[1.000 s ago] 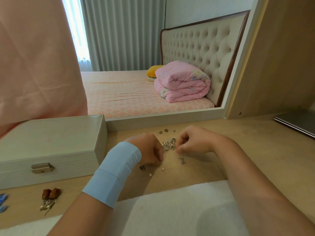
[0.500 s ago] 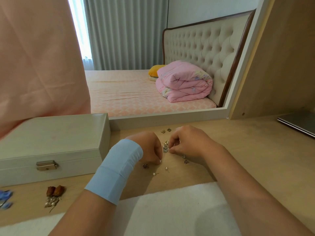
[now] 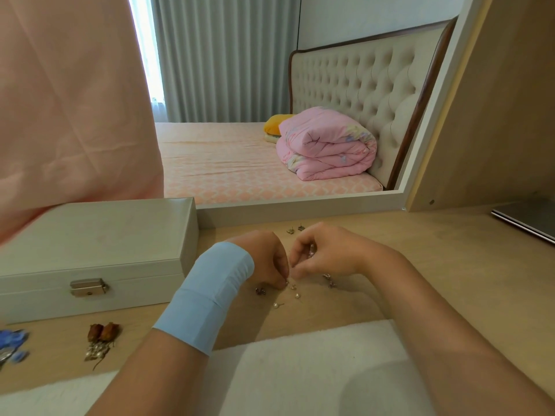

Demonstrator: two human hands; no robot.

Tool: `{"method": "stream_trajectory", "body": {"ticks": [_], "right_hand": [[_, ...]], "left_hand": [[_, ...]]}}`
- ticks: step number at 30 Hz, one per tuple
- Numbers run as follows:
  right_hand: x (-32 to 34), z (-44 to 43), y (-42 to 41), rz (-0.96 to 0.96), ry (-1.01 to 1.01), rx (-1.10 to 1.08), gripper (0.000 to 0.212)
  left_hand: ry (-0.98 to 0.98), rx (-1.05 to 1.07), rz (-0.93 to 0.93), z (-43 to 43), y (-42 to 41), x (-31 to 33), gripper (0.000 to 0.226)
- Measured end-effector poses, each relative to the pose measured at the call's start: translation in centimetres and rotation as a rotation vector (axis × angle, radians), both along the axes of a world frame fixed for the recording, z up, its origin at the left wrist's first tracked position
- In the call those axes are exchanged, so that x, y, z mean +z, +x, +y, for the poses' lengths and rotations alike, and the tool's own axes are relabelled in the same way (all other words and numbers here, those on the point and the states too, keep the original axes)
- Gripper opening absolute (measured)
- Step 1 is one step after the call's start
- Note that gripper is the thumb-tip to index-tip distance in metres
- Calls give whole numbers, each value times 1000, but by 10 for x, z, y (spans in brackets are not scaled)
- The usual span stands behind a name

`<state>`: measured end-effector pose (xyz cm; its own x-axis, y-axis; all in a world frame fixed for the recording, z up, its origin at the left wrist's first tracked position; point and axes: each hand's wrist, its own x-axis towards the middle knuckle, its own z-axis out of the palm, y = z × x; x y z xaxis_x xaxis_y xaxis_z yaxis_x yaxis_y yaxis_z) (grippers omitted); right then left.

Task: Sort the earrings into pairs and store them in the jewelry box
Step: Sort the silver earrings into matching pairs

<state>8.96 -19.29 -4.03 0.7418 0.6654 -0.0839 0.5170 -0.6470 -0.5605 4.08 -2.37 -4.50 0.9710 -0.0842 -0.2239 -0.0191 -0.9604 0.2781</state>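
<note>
Tiny, light and easily scattered, the earrings (image 3: 297, 295) suit fingertip pinches at the ornament: left hand (image 3: 267, 259) nips one on the tabletop (image 3: 450, 265), right hand (image 3: 326, 256) clamps another.

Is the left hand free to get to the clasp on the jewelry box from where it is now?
Probably yes. The left hand sits just right of the jewelry box, and only bare desk lies between it and the clasp. Its fingers are curled down at a small earring.
</note>
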Motion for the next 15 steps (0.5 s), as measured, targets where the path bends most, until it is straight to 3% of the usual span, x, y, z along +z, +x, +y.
{"method": "stream_trajectory", "body": {"ticks": [4,11,15], "right_hand": [[-8,-5,10,-187,-15,-111,14],[-16,5,7,-331,-157,-12,18],[-18,5,9,-293,-25,-50,12]], "left_hand": [[-31,32,-80,9,3,5,16],[-74,108,-268,15,6,0,17],[-137,93,-303,14,5,-1,19]]}}
